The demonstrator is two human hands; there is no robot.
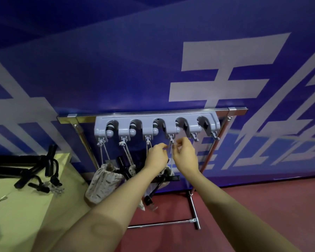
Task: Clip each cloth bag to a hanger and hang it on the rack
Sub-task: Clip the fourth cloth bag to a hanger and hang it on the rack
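Both hands (169, 154) pinch a drawstring (171, 160) at the hook (171, 140) — banner (216, 70) (white lettering) behind.

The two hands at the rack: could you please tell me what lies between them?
In the head view, a pale drawstring cord hangs from the fourth hook between the left hand and right hand; both seem to pinch it.

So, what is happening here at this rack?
A person is hanging cloth bags by their cords on a grey holder fixed to a metal rack. The left hand and right hand pinch a cord at the fourth hook. Three hooks to the left already carry cords, with a patterned bag below. The two hooks on the right are free.
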